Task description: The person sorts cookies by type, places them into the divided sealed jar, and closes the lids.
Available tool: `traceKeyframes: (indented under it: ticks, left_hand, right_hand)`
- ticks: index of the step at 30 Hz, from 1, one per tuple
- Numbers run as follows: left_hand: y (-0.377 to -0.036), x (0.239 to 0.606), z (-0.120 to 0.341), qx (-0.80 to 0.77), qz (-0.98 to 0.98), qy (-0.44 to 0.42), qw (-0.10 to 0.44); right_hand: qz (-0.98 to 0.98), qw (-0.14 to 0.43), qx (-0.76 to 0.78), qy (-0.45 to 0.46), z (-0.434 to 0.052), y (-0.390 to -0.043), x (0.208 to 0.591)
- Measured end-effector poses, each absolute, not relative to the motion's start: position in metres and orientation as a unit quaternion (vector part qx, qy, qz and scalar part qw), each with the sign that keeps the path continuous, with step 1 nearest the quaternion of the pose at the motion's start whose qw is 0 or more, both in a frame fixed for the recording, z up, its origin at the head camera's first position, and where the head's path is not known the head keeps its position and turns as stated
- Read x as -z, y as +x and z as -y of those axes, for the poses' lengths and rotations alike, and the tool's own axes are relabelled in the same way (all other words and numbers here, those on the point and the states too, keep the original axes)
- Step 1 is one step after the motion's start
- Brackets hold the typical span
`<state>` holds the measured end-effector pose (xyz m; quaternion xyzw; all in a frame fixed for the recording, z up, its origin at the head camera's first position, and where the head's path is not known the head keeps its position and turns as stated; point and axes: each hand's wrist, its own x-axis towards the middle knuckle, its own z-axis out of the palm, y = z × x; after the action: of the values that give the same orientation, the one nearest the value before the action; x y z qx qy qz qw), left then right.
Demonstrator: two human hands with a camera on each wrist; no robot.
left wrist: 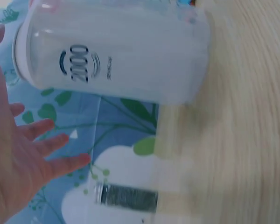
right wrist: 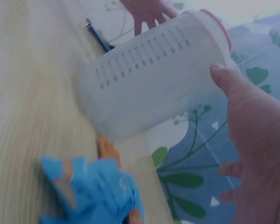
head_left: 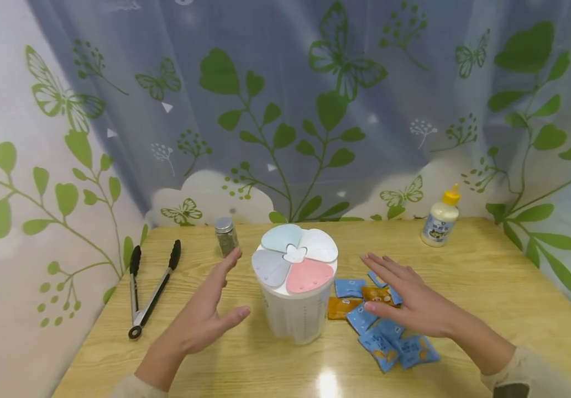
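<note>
A white translucent container [head_left: 296, 298] with a flower-shaped pastel lid [head_left: 295, 257] stands in the middle of the wooden table [head_left: 489, 287]. My left hand [head_left: 205, 312] hovers open just left of it, fingers straight, touching nothing. To the container's right my right hand [head_left: 404, 296] is open above a heap of blue and orange snack packets [head_left: 384, 331]. The left wrist view shows the container [left wrist: 112, 51] marked 2000 beside my left hand [left wrist: 18, 154]. In the right wrist view the container [right wrist: 154, 79] lies close to my right hand [right wrist: 256, 140], with packets [right wrist: 93, 191] below.
Metal tongs with black tips [head_left: 151, 287] lie at the table's left side. A small glass spice jar [head_left: 226, 236] stands behind my left hand. A white squeeze bottle with a yellow cap [head_left: 441, 218] is at the back right. A leaf-patterned curtain encloses the table.
</note>
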<state>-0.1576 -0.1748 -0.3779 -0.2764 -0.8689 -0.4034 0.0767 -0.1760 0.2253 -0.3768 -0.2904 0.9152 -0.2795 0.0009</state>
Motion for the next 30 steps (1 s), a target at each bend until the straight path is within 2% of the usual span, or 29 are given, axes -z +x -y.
traceKeyframes:
  ticks: [10, 18, 22, 30]
  left_hand:
    - [-0.172, 0.375, 0.146, 0.514, 0.783, -0.335, 0.101]
    - [-0.173, 0.377, 0.137, 0.538, 0.771, -0.327, 0.096]
    - [-0.168, 0.368, 0.132, 0.543, 0.770, -0.321, 0.093]
    - [-0.158, 0.347, 0.123, 0.546, 0.768, -0.324, 0.090]
  right_hand:
    - [-0.859, -0.014, 0.382, -0.341, -0.193, -0.192, 0.367]
    - [-0.723, 0.045, 0.571, -0.387, -0.168, -0.198, 0.371]
    - [-0.716, 0.053, 0.576, -0.391, -0.157, -0.198, 0.368]
    - [-0.753, 0.015, 0.538, -0.378, -0.150, -0.199, 0.365]
